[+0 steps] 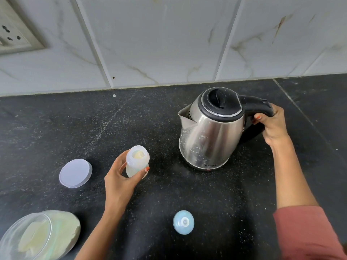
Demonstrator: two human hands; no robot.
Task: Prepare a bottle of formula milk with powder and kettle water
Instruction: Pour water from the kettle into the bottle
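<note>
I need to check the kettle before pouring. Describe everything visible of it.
The kettle is a brushed steel body with water spots, a black lid closed on top, a black handle at the right and an open spout with a perforated strainer at the left. It looks slightly tilted toward the spout, its base on or near the dark counter. The right hand grips its handle.

Powder jar [37, 239] and wall socket [13, 32] cut by frame edges

Rust-red sleeve [308, 233] on right arm, orange-painted nails [147, 168], seemingly.
</note>
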